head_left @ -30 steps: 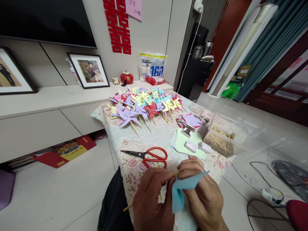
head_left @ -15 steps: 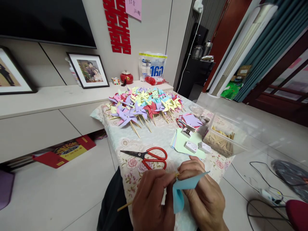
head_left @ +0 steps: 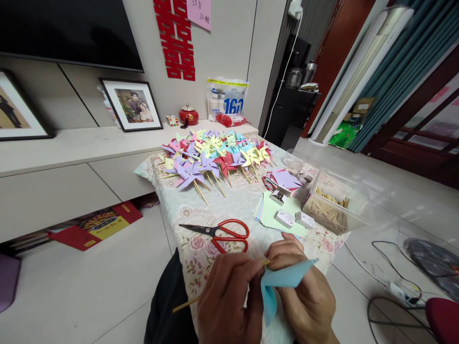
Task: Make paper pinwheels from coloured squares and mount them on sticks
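Note:
My left hand (head_left: 225,301) pinches a thin wooden stick (head_left: 184,304) that runs from lower left up to my fingertips. Pressed against it, my right hand (head_left: 304,296) holds a folded light blue paper piece (head_left: 278,284) at the stick's tip. Both hands meet just above the near edge of the flower-patterned table (head_left: 201,210). Red-handled scissors (head_left: 220,232) lie on the cloth just beyond my left hand.
A heap of finished paper pinwheels (head_left: 215,155) fills the far half of the table. Stacked coloured paper squares (head_left: 276,212), small white boxes (head_left: 285,219) and a clear tub of sticks (head_left: 332,208) sit at the right. Cables (head_left: 390,282) lie on the floor at right.
The stick has slid down and left through my left fingers. The blue paper has shifted slightly right and lower in my right hand.

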Demonstrator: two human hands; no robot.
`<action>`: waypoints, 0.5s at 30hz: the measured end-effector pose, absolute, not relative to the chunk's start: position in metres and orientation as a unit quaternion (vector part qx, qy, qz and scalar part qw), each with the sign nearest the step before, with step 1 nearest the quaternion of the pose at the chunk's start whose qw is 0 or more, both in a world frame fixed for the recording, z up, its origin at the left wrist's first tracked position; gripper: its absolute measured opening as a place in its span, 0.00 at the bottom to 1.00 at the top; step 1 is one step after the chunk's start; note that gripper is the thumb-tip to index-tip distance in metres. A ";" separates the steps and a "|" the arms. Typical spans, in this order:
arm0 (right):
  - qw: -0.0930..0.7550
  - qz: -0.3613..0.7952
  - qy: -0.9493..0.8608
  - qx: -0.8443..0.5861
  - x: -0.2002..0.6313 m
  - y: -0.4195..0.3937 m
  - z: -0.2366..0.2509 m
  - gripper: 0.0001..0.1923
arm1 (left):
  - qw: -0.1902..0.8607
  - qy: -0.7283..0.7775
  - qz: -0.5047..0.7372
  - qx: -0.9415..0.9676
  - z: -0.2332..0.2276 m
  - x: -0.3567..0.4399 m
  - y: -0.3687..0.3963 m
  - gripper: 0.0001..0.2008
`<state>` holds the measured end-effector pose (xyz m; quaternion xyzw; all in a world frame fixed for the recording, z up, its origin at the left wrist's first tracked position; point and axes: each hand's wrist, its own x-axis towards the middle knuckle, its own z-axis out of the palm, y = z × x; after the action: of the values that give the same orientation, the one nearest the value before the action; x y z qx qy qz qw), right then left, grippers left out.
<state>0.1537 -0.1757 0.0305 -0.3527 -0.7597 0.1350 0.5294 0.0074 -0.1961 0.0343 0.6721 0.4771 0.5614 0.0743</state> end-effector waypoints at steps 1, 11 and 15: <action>0.535 0.142 -0.753 -0.356 0.154 -0.176 0.029 0.11 | 0.075 0.474 0.562 0.674 0.034 0.007 -0.196 0.11; 0.530 0.127 -0.766 -0.342 0.157 -0.175 0.031 0.14 | 0.080 0.464 0.565 0.677 0.036 0.006 -0.198 0.10; 0.530 0.125 -0.765 -0.344 0.158 -0.174 0.031 0.14 | 0.081 0.462 0.545 0.695 0.038 0.002 -0.198 0.12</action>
<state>0.1576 -0.1738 0.0307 -0.3442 -0.7646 0.1252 0.5302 0.0024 -0.1980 0.0382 0.6951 0.4618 0.5450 0.0809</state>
